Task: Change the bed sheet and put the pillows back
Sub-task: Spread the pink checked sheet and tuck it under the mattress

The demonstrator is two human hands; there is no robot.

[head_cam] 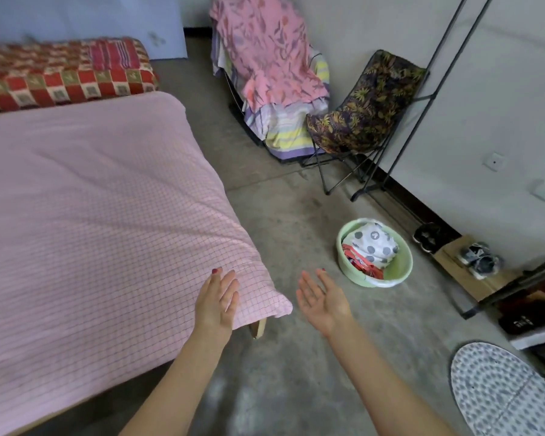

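The pink grid-checked cotton sheet [101, 215] is spread over the bed, soft, light and floppy; I'd pinch it at the near corner. Left hand [216, 298] and right hand [323, 298] both hover flat-fingered, holding nothing.

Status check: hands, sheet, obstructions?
Left hand open over bed corner. Right hand open, empty. Pink checked sheet spread flat. No pillows visible.
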